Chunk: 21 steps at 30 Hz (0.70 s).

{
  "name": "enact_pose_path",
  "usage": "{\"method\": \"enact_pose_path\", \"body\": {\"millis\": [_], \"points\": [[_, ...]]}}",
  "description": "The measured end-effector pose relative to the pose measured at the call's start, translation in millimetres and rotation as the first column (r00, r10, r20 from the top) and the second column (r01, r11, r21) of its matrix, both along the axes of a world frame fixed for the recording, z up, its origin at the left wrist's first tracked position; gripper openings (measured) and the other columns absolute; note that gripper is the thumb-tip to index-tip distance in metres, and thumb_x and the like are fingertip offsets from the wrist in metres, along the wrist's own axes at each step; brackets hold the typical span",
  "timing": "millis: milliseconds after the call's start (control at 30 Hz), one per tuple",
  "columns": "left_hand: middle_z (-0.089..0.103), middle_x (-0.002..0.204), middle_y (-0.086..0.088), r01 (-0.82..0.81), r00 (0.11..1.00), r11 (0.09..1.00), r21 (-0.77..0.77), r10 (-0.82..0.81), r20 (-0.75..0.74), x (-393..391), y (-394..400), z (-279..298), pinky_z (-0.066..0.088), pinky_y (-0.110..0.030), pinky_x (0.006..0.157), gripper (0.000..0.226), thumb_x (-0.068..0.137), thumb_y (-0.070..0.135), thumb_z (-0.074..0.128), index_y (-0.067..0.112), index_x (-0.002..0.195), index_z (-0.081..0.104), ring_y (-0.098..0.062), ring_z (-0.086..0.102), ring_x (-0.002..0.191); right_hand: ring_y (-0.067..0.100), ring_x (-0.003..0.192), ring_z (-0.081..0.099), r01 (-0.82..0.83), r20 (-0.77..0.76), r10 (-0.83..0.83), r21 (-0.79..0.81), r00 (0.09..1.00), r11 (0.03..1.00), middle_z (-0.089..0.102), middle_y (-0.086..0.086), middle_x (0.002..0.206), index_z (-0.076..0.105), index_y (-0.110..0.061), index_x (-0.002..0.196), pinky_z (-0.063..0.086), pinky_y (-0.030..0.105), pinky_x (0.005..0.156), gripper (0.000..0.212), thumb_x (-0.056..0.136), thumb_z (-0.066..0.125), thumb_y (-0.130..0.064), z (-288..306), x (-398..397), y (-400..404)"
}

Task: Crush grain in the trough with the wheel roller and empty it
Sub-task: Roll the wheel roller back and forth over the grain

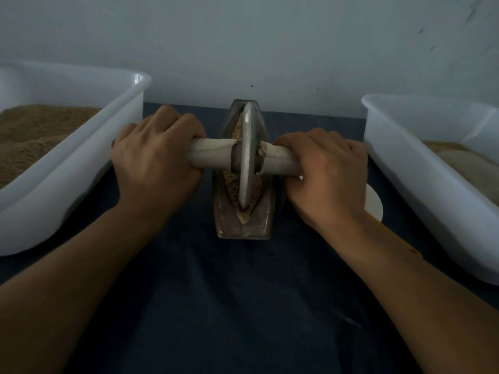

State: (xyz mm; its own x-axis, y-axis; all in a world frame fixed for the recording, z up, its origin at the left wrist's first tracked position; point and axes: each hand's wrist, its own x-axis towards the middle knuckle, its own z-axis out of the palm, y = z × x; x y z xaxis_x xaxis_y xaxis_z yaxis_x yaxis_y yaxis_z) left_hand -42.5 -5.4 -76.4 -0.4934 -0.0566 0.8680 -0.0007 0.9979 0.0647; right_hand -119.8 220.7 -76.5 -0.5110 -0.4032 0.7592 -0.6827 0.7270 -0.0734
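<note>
Two bare forearms enter from the lower corners of the frame and converge toward the centre, both stretched forward over a dark blue cloth (243, 306) that covers the table. The left hand (155, 163) sits left of centre, knuckles up, its fingers curled over and around the left end of the pale wrapped handle (213, 155). The right hand (325, 174) mirrors it right of centre, fingers wrapped over the right end of the same handle, wrist slightly bent. Both hands are clenched on the bar (thumbs are hidden beneath it).

Between the hands, the wheel roller (248, 157) stands upright on edge, its grey metal disc set in the groove of the trough (244, 228), a narrow boat-shaped metal vessel lying lengthwise away from the viewer at mid-frame. Brown grain (231, 184) lines the groove on both sides of the disc, with a little at the near tip.

Just behind the right wrist lies a white round object (374, 205), only partly visible. At the left edge of the frame a white plastic tub (81, 157) holds brown granular material; at the right edge a second white tub (405, 163) holds a paler heap. A pale wall (243, 44) closes the upper part of the frame.
</note>
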Motion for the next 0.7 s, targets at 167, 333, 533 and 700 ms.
{"method": "enact_pose_path", "body": {"millis": [167, 333, 533, 700], "points": [[0.058, 0.082, -0.004, -0.026, 0.998, 0.999, -0.019, 0.027, 0.057, -8, -4, -6, 0.036, -0.039, 0.066, 0.008, 0.085, 0.026, 0.064, 0.018, 0.084, 0.062, -0.025, 0.053, 0.072, 0.025, 0.088, 0.060, 0.021, 0.001, -0.021, 0.077, 1.000, 0.997, 0.066, -0.001, 0.097, 0.069, -0.027, 0.117, 0.030, 0.037, 0.078, 0.035, 0.082, 0.072, -0.024, 1, -4, -1], [0.057, 0.083, -0.003, -0.060, 0.986, 0.990, -0.129, 0.079, 0.149, -21, -10, -4, 0.030, -0.035, 0.067, 0.016, 0.082, 0.032, 0.067, 0.020, 0.087, 0.058, -0.025, 0.052, 0.073, 0.025, 0.089, 0.058, 0.044, 0.060, -0.056, 0.180, 0.997, 0.983, 0.064, -0.003, 0.098, 0.063, -0.027, 0.118, 0.033, 0.039, 0.077, 0.031, 0.087, 0.065, -0.028, 1, -19, -5], [0.058, 0.073, -0.002, -0.116, 0.950, 0.982, -0.150, 0.154, 0.273, -41, -15, -1, 0.032, -0.033, 0.060, 0.019, 0.075, 0.029, 0.074, 0.020, 0.078, 0.057, -0.027, 0.055, 0.063, 0.028, 0.070, 0.058, 0.114, 0.030, -0.126, 0.263, 0.992, 0.958, 0.062, -0.001, 0.080, 0.060, -0.025, 0.099, 0.025, 0.034, 0.063, 0.017, 0.083, 0.066, -0.031, 1, -43, -17], [0.040, 0.067, 0.009, -0.228, 0.812, 0.960, -0.165, 0.281, 0.512, -63, -19, 15, 0.023, -0.026, 0.051, 0.025, 0.082, 0.043, 0.067, 0.032, 0.076, 0.045, -0.015, 0.039, 0.057, 0.025, 0.066, 0.052, 0.151, 0.117, -0.207, 0.372, 0.971, 0.916, 0.065, -0.003, 0.081, 0.061, -0.032, 0.097, 0.014, 0.029, 0.050, 0.018, 0.082, 0.064, -0.043, 16, -66, -28]]}}
